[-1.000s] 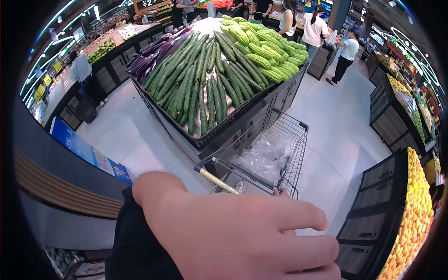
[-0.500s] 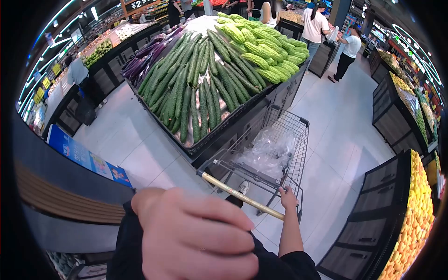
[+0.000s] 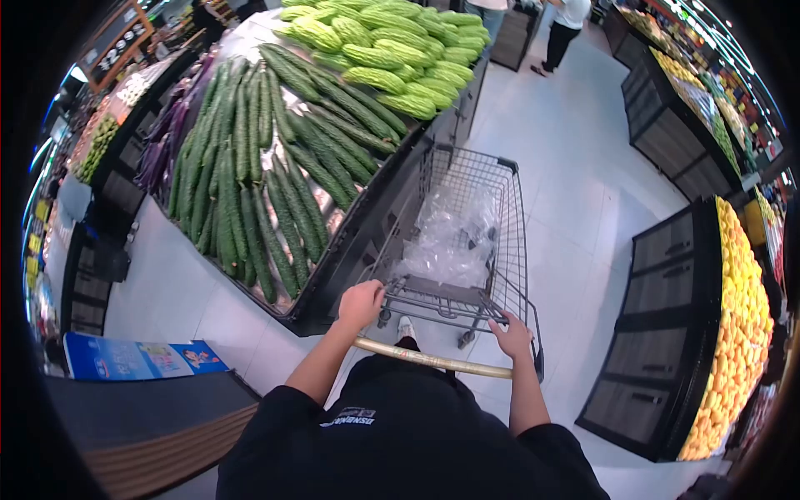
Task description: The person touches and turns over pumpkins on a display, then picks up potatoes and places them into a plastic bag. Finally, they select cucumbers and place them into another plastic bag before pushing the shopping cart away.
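A shopping cart [image 3: 509,212] of dark wire mesh is in front of me, with clear plastic bags [image 3: 454,237] lying in its basket. My left hand [image 3: 362,304] is closed on the rear left of the cart's frame, beyond the pale yellow handle bar [image 3: 433,359]. On the other side, my right hand [image 3: 512,335] grips the rear right of the frame, its thumb and fingers around the rim. Both forearms reach over the handle bar. The undersides of both hands are hidden.
Close on the left, a display stand bears cucumbers [image 3: 237,167], bitter melons [image 3: 392,50] and eggplants [image 3: 171,133]. A bin of yellow fruit [image 3: 729,333] stands to the right. A blue sign [image 3: 146,357] is at lower left. Ahead, a person [image 3: 567,33] stands beside the tiled aisle [image 3: 575,158].
My left hand has dropped from close before the camera to the cart's left side and taken hold there. My right hand stays on the cart. The view has tilted down and shifted right.
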Available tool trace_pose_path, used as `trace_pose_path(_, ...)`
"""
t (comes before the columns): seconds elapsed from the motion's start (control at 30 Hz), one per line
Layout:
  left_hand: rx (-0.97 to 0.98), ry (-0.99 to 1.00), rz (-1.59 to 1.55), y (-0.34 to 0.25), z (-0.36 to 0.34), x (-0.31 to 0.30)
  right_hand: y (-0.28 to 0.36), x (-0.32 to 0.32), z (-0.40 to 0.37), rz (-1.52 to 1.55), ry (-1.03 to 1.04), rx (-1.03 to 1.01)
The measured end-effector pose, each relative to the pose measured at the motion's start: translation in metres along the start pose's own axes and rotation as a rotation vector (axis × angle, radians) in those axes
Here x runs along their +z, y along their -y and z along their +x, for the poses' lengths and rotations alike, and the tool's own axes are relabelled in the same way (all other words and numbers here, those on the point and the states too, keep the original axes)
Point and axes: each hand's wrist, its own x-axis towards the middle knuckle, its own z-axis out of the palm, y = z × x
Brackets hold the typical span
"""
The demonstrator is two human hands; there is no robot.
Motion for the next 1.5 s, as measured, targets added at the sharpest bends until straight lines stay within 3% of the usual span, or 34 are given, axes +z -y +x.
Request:
trace_pose_path(0.1, 0.131, 0.019, -0.018, 0.001, 0.016, 0.008, 0.008, -0.013, 0.001, -0.004, -0.005, -0.083)
trace_pose_path(0.37, 0.056, 0.328, -0.078, 0.003, 0.069, 0.014, 0.014, -0.025, 0.034, 0.064, -0.031, -0.064)
trace_pose_path(0.5, 0.004, 0.454, -0.082, -0.004, 0.101, 0.010, 0.016, -0.056, 0.082, 0.053, 0.176, -0.017)
trace_pose_path(0.57, 0.132, 0.408, 0.027, -0.006, 0.110, 0.007, 0.018, -0.065, 0.124, 0.083, 0.408, 0.061)
trace_pose_path(0.63, 0.172, 0.370, 0.107, -0.013, 0.109, 0.002, 0.041, -0.076, 0.166, 0.087, 0.280, -0.033)
trace_pose_path(0.77, -0.011, 0.208, 0.154, -0.038, 0.104, -0.012, 0.040, 0.000, 0.291, 0.294, 0.320, -0.160)
trace_pose_path(0.83, -0.110, 0.179, 0.151, -0.041, 0.102, -0.007, 0.049, 0.032, 0.328, 0.226, 0.204, -0.172)
trace_pose_path(0.9, -0.128, 0.094, 0.141, -0.042, 0.106, 0.000, 0.049, 0.056, 0.356, 0.146, 0.303, -0.087)
trace_pose_path(0.97, -0.146, 0.130, 0.172, -0.049, 0.114, 0.002, 0.041, 0.077, 0.373, 0.017, 0.357, -0.095)
trace_pose_path(1.03, -0.144, 0.106, 0.190, -0.053, 0.118, 0.001, 0.021, 0.122, 0.399, -0.118, 0.232, -0.150)
trace_pose_path(1.17, -0.109, 0.074, 0.153, -0.047, 0.125, 0.008, 0.073, 0.054, 0.368, -0.176, 0.177, -0.167)
trace_pose_path(1.23, -0.082, 0.066, 0.150, -0.044, 0.128, 0.010, 0.106, 0.003, 0.340, -0.003, 0.021, -0.215)
trace_pose_path(1.3, -0.077, 0.051, 0.157, -0.045, 0.131, 0.008, 0.135, -0.040, 0.309, 0.014, 0.045, -0.145)
trace_pose_path(1.37, -0.066, -0.024, 0.142, -0.048, 0.134, 0.006, 0.150, -0.068, 0.281, 0.014, -0.149, -0.393)
trace_pose_path(1.4, -0.059, -0.036, 0.141, -0.047, 0.136, 0.005, 0.159, -0.081, 0.266, 0.013, -0.162, -0.399)
trace_pose_path(1.47, -0.113, 0.031, 0.187, -0.046, 0.141, 0.004, 0.175, -0.106, 0.237, 0.104, -0.454, -0.787)
trace_pose_path(1.5, -0.109, 0.025, 0.184, -0.049, 0.142, 0.002, 0.186, -0.118, 0.221, 0.101, -0.460, -0.789)
